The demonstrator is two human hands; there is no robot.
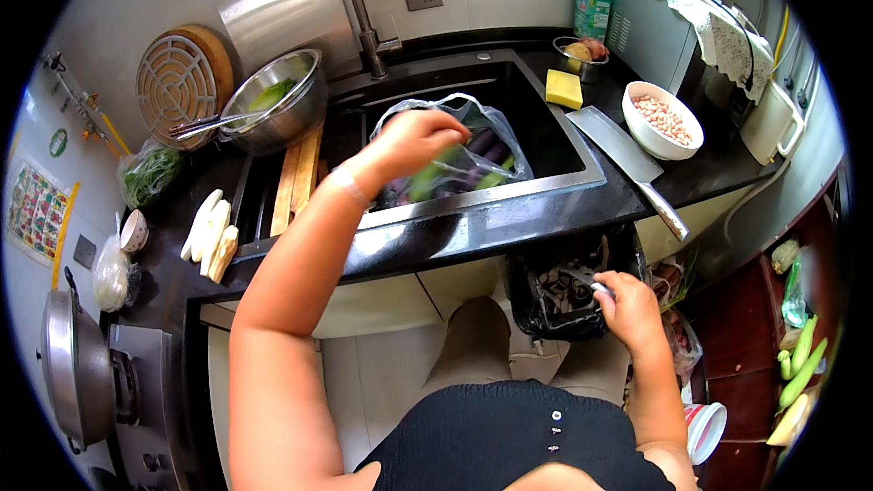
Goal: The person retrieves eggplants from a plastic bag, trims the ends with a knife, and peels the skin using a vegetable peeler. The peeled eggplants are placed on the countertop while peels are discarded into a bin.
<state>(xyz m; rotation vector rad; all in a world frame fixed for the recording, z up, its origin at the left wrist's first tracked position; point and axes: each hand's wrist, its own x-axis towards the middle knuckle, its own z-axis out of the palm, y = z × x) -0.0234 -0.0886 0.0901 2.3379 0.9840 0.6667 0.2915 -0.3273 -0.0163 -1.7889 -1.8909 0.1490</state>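
Observation:
My left hand point(426, 136) is over the black sink point(545, 129), its fingers curled above a clear plastic bag point(515, 143). Dark purple eggplants point(487, 146) and green pieces show in the bag. A blurred green thing point(430, 181) is just below the hand; whether I hold it cannot be told. My right hand point(631, 310) grips a small kitchen tool point(601, 288) by its handle. Its metal head points left over a black-lined waste bin point(522, 320) with peelings point(563, 286) in it. Whether it is a peeler or a knife is unclear.
Right of the sink are a cleaver point(617, 143) overhanging the counter edge, a yellow sponge point(564, 88) and a white bowl of peanuts point(661, 126). Peeled pale vegetables point(215, 232), wooden boards point(297, 181) and a steel bowl point(273, 119) stand left. A lidded pan point(75, 368) sits on the stove.

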